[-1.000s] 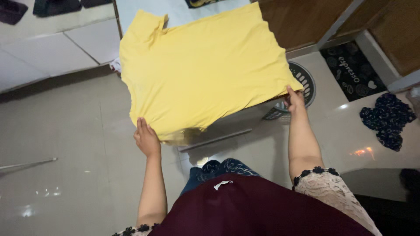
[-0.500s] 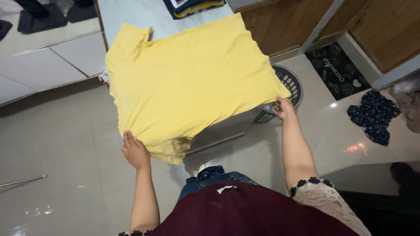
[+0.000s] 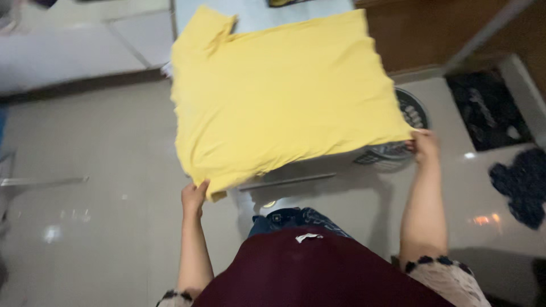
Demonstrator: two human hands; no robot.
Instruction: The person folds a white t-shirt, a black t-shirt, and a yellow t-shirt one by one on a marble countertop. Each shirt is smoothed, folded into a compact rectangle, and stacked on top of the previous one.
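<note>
Between left hand (image 3: 194, 197) and right hand (image 3: 425, 146) stretches yellow shirt (image 3: 278, 96).

table (image 3: 256, 14): mostly hidden beneath the yellow shirt (image 3: 278, 96)
laundry basket (image 3: 412, 113): partly hidden by the shirt
dark mat (image 3: 489, 108): pattern blurred

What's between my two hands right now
In the head view, the near hem of the yellow shirt stretches from the left hand to the right hand; each hand grips a corner of it.
</note>
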